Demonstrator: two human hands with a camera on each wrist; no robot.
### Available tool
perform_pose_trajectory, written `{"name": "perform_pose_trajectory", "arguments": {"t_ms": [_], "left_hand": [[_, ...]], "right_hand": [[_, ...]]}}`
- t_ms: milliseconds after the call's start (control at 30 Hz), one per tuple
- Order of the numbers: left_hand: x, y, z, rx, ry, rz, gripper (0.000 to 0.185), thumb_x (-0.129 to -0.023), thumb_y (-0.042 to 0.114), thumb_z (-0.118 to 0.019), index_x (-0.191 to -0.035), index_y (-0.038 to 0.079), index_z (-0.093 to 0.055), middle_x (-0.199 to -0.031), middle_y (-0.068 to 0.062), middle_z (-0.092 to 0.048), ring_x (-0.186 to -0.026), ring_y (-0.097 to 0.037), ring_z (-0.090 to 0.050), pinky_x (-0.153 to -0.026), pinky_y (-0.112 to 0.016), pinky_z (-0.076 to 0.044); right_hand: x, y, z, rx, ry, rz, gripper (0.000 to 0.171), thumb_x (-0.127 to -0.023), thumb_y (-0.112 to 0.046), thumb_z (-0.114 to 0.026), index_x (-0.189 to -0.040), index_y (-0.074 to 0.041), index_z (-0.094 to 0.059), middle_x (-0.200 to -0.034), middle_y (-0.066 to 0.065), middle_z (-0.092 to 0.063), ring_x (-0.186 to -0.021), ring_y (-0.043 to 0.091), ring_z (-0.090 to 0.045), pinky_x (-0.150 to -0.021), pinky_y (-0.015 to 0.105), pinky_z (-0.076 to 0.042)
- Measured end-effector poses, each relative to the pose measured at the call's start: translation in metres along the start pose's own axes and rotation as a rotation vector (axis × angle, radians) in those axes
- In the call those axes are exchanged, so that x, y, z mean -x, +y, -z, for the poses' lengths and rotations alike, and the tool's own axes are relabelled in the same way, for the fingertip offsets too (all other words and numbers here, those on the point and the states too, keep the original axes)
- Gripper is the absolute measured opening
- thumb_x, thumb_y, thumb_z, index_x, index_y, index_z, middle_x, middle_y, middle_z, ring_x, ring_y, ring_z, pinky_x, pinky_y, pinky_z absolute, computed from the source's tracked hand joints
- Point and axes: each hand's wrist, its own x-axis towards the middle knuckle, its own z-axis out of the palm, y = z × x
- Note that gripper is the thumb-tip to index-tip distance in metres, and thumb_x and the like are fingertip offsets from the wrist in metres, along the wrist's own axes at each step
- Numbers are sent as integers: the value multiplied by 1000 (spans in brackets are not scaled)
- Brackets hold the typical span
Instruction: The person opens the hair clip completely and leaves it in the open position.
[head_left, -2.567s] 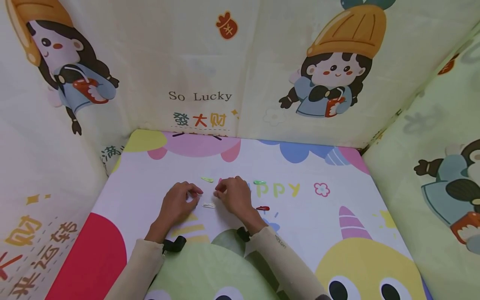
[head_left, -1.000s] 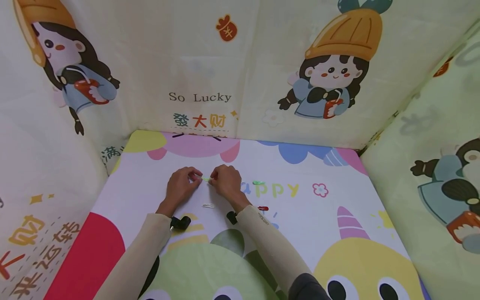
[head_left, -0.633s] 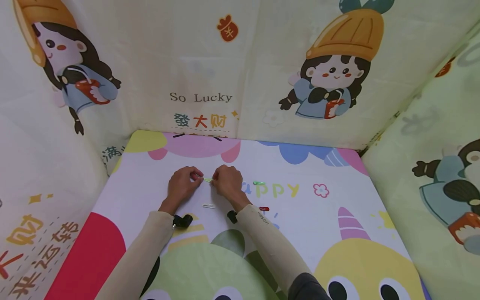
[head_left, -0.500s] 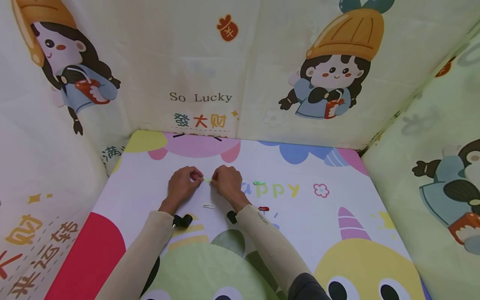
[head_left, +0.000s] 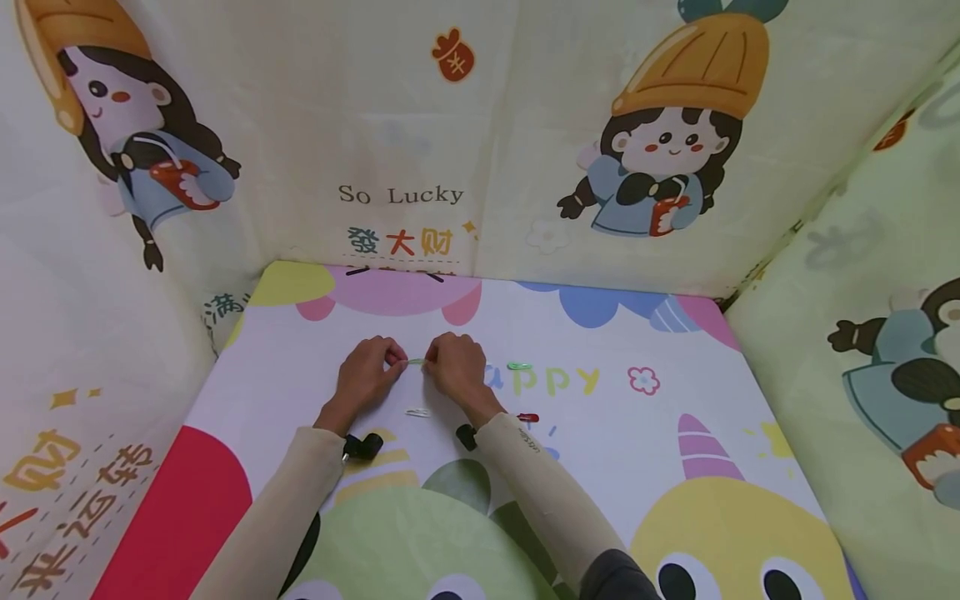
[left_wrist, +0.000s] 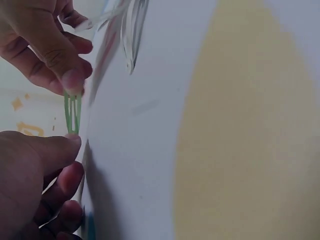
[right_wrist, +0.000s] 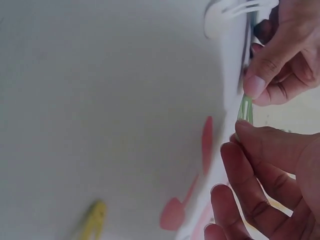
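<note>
In the head view, the left hand (head_left: 367, 372) and right hand (head_left: 457, 367) pinch opposite ends of a green clip (head_left: 416, 362), well short of the table's (head_left: 600, 346) far edge. In the left wrist view, its slotted middle shows between fingertips.

table (head_left: 285, 358): white clip (head_left: 417, 412), green clip (head_left: 519, 366), red clip (head_left: 530, 417)

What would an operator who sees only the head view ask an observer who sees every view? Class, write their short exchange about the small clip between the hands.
Operator: From the head view, the clip is just a thin line. Is it solid?
Observer: No, the left wrist view shows long slots running along it.
Operator: Are all the fingers of the right hand on it?
Observer: No, the right wrist view shows some of its fingers bent and clear of the clip.
</note>
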Motion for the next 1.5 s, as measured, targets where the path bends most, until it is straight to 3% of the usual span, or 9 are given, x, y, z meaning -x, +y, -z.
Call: {"name": "perform_pose_trajectory", "arguments": {"t_ms": [133, 300, 500, 700, 867, 1000, 1133, 1300, 1500], "left_hand": [[4, 2, 3, 39, 1, -14, 10, -100, 21, -73, -105, 12, -72, -99, -8, -71, -92, -25, -60, -80, -38, -46], [10, 3, 8, 135, 58, -58, 7, -99, 17, -72, -102, 12, -73, -94, -7, -72, -82, -22, -57, -75, -34, -43], [24, 9, 16, 255, 88, -65, 11, -102, 21, -71, -105, 13, -77, -95, -5, -72, -77, -15, -54, -71, -28, -42], [46, 23, 26, 437, 44, -51, 16, -105, 25, -69, -109, 11, -77, -101, -6, -73, -88, -20, -60, -78, -27, -46], [58, 35, 30, 498, 28, -25, 21, -105, 32, -68, -112, 13, -76, -100, -4, -72, -94, -20, -59, -81, -26, -46], [63, 44, 33, 545, 33, -16, 20, -105, 32, -69, -112, 15, -76, -100, -8, -73, -93, -21, -59, -78, -24, -46], [67, 50, 34, 626, 38, -11, 22, -105, 34, -69, -112, 15, -76, -102, -16, -71, -89, -20, -58, -73, -24, -44], [70, 57, 34, 688, 52, -20, 22, -105, 34, -69, -112, 14, -77, -98, -7, -70, -84, -18, -58, -69, -25, -44], [72, 66, 35, 713, 70, -43, 20, -105, 28, -69, -112, 11, -77, -96, -5, -70, -83, -20, -59, -67, -24, -45]], "right_hand": [[2, 0, 5, -44, 8, 12, 6, -96, -25, -81, -96, -19, -81, -69, -7, -68, -82, 15, -59, -77, 32, -48], [13, -3, 17, -148, 18, 46, 6, -97, -25, -80, -95, -19, -79, -56, -8, -64, -65, 9, -62, -67, 28, -44], [32, -2, 30, -301, 54, 89, 8, -98, -24, -78, -92, -19, -79, -59, -1, -69, -59, 8, -61, -57, 27, -43], [51, 6, 38, -467, 41, 116, 7, -99, -22, -77, -95, -17, -80, -76, 11, -78, -74, 12, -63, -62, 27, -44], [62, 13, 44, -540, 46, 138, 5, -98, -21, -78, -96, -18, -81, -86, 11, -79, -81, 13, -65, -67, 28, -48], [67, 18, 48, -594, 43, 169, 5, -98, -22, -78, -97, -18, -81, -86, 8, -78, -80, 16, -65, -63, 27, -47], [71, 21, 53, -640, 30, 186, 8, -99, -25, -77, -99, -19, -82, -88, 4, -77, -81, 17, -63, -67, 28, -49], [74, 22, 60, -699, 18, 187, 8, -99, -24, -76, -101, -18, -81, -94, 7, -78, -86, 18, -64, -76, 29, -51], [77, 23, 65, -765, 11, 190, 8, -98, -21, -76, -102, -16, -81, -93, 4, -76, -86, 20, -63, -73, 28, -51]]}}
